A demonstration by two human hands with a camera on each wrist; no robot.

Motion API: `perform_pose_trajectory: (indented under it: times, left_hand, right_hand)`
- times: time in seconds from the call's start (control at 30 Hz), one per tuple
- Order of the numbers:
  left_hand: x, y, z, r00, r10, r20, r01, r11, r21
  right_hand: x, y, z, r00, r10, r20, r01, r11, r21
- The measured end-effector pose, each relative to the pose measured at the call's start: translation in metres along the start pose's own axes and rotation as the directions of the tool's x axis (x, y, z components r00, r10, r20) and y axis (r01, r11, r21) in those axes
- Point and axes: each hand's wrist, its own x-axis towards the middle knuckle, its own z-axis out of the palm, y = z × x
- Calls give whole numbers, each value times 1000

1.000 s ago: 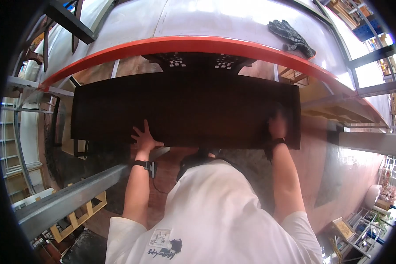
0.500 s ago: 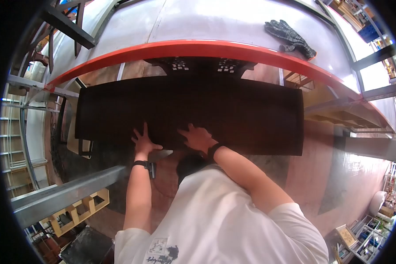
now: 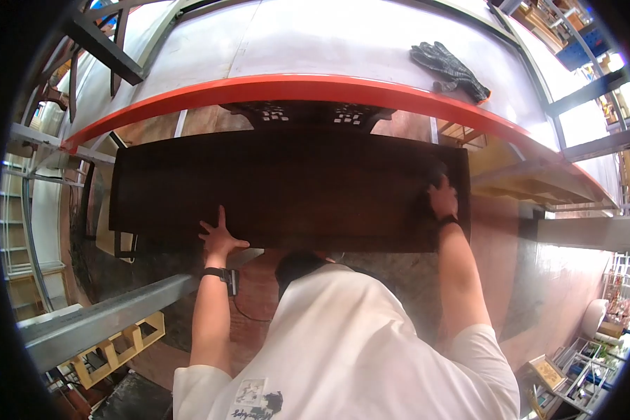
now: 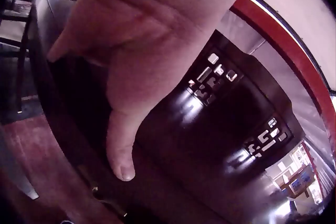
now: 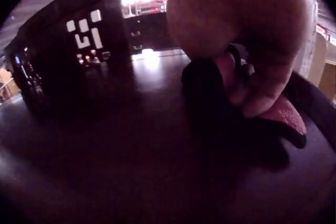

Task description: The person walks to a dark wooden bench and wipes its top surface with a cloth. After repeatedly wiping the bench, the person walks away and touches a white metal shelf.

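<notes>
A long dark wooden bench point(image 3: 294, 192) lies across the front of the person, its pierced back panel point(image 4: 247, 92) rising at the far side. The left hand point(image 3: 220, 241) rests near the bench's front edge, left of the middle, with fingers spread and thumb out along the edge. Near the right end, the right hand point(image 3: 444, 201) grips a bent black-and-reddish pad point(image 5: 286, 113) against the dark surface. Curled fingers point(image 5: 262, 95) cover part of this pad, and in the right wrist view its reddish side looks speckled.
Beyond the bench runs a red-edged table point(image 3: 294, 87) with a dark work glove point(image 3: 451, 70) on it. A grey metal beam point(image 3: 112, 318) slants in from the lower left, above a pale wooden frame point(image 3: 119, 350). Shelving point(image 3: 560, 185) stands at the right.
The right hand was near the right end, swept left to beside the left hand, and is now back at the right end. The left hand has stayed spread at the front edge.
</notes>
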Motion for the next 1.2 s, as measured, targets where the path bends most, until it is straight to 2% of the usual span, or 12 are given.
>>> perform_pose_trajectory:
  times: [0.03, 0.13, 0.2, 0.3, 0.37, 0.43, 0.53, 0.77, 0.83, 0.9, 1.03, 1.2]
  left_hand:
    - [-3, 1, -3, 1000, -7, 0, 7, 1000, -6]
    - [-9, 11, -13, 996, -62, 64, 63, 998, -13]
    - [-12, 11, -14, 998, -41, 46, 41, 999, 3]
    - [-11, 9, -10, 999, -54, -3, 54, 999, -10]
    - [-14, 12, -14, 998, -66, 6, 66, 998, -20]
    - [-15, 13, -16, 997, -70, 17, 71, 997, -31]
    - [-14, 13, -15, 996, -82, 26, 82, 996, -26]
    - [-9, 14, -11, 994, -105, 11, 104, 993, 62]
    - [-9, 11, -8, 996, -84, -19, 85, 995, 57]
    - [-9, 12, -10, 997, -72, -1, 72, 997, 25]
    - [-13, 18, -17, 998, -57, 18, 56, 998, 27]
    - [-10, 15, -15, 996, -79, 40, 78, 997, 27]
  right_hand:
    - [-25, -12, -40, 960, 271, 67, -276, 955, 105]
    - [-25, 29, -26, 931, 363, 28, -364, 931, 32]
    - [10, 65, 17, 962, 257, 90, -235, 952, -198]
    - [6, -19, -29, 991, 122, 53, -121, 992, -35]
    - [45, -41, 10, 997, 6, 81, 0, 997, -75]
    - [59, -101, 27, 988, -135, 70, 142, 984, -105]
    - [4, -239, -33, 952, -219, 214, 226, 974, -9]
    - [-84, -387, 11, 621, -728, 291, 743, 665, 75]
    - [-112, -407, 41, 496, -805, 325, 819, 558, 133]
    - [-145, -424, 7, 408, -793, 453, 813, 541, 214]
    - [-141, -424, 24, 413, -801, 433, 838, 521, 165]
    - [-37, -372, 16, 749, -612, 254, 637, 771, -19]
